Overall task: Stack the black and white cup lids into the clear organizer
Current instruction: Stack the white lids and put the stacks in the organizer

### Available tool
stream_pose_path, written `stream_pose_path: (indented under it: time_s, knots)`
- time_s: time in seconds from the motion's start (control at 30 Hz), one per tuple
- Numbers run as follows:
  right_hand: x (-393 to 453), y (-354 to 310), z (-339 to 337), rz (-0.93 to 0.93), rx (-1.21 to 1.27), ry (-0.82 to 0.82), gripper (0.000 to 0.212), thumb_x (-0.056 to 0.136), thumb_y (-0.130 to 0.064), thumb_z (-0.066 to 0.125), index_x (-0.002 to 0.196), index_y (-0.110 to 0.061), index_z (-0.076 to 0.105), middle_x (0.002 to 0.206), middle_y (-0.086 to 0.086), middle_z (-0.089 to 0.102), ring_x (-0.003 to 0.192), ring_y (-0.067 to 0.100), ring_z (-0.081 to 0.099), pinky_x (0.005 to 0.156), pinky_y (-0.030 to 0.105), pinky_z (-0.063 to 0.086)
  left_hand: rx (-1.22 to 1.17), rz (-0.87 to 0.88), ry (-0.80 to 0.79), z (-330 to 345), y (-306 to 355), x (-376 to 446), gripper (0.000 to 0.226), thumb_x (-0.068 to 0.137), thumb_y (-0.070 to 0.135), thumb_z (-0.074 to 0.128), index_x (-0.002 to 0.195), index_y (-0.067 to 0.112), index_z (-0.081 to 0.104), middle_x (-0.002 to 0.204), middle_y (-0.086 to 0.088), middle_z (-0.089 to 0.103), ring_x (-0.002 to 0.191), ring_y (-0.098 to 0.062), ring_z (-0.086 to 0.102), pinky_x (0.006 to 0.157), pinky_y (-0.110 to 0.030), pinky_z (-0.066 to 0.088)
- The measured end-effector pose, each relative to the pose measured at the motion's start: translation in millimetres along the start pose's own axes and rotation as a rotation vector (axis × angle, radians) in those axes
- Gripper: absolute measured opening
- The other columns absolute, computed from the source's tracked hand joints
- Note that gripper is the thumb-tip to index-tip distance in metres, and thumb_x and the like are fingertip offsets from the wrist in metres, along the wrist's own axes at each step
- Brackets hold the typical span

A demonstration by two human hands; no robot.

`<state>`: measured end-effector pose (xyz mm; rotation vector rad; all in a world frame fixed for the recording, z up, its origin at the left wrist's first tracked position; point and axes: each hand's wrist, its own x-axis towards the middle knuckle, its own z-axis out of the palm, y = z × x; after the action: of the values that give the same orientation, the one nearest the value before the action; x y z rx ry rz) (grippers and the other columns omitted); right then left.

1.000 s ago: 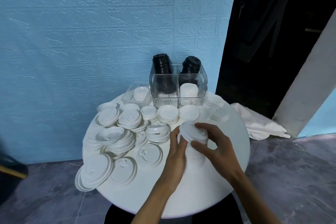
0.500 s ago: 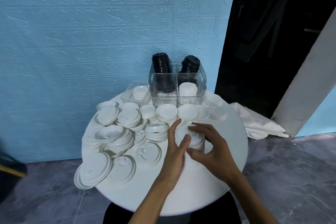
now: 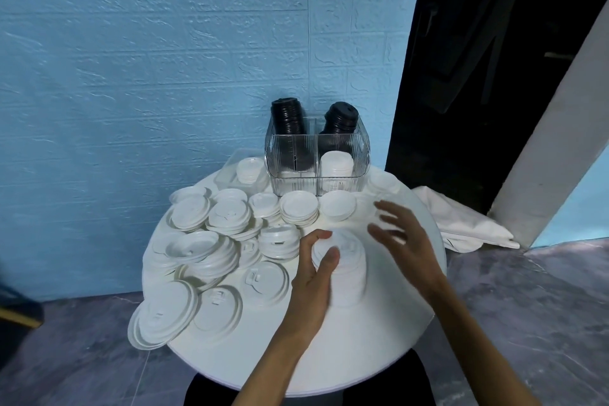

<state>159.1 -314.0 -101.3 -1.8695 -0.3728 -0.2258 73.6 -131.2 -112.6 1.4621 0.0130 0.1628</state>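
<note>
1. Stood a short stack of white lids upright on the round white table, near its middle, probably gathered there so that many could go into the organizer in one trip.
2. Curled the left hand against the stack's left side, thumb and forefinger touching the upper lids, seemingly to steady the column and square its edges.
3. Hovered the right hand just right of and a little behind the stack, fingers spread and blurred, touching nothing that could be made out.
4. Left the stack between the two hands, then: touched on the left, free on the right.
5. Kept the clear organizer at the table's far edge against the blue wall, beyond both hands, with black lids in its rear compartments and a white stack in the front right one.
6. Spread the remaining loose white lids in low piles over the table's left half, well within the left hand's reach.
</note>
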Motion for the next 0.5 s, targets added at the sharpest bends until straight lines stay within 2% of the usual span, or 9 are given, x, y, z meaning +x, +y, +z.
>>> stream_pose_path:
  time_s: [0.07,0.17,0.33,0.5]
  knots:
    - [25,26,-7,-0.012,-0.21,0.121,0.053,0.086,-0.031,0.079,0.135,-0.026,0.06,0.143,-0.003,0.054,0.125,0.013,0.054,0.102,0.041,0.05,-0.012,-0.011,0.001,0,-2,1,0.04,0.074,0.066,0.061,0.11,0.049,0.057,0.103,0.034,0.065,0.097,0.008,0.058,0.09,-0.023,0.04]
    - [56,50,-12,0.068,-0.43,0.09,0.061,0.084,-0.028,0.081,0.14,-0.025,0.057,0.152,0.007,0.045,0.14,0.028,0.042,0.115,0.053,0.034,-0.039,-0.005,0.007,0,-3,2,0.04,0.075,0.063,0.063,0.111,0.048,0.058,0.11,0.031,0.064,0.106,0.002,0.058,0.095,-0.025,0.04]
    - [70,63,-10,0.101,-0.516,-0.001,0.056,0.082,-0.02,0.079,0.134,-0.034,0.061,0.153,0.003,0.042,0.14,0.029,0.039,0.114,0.047,0.029,-0.059,-0.015,0.02,1,-2,1,0.044,0.076,0.062,0.066,0.115,0.045,0.059,0.12,0.02,0.062,0.115,-0.011,0.053,0.105,-0.034,0.036]
    - [76,72,-6,0.11,-0.52,0.046,0.04,0.08,-0.022,0.078,0.12,-0.026,0.072,0.142,0.004,0.057,0.131,0.027,0.053,0.11,0.045,0.04,-0.047,-0.026,0.025,1,0,0,0.039,0.079,0.059,0.066,0.115,0.046,0.059,0.126,0.014,0.061,0.118,-0.011,0.053,0.106,-0.031,0.036]
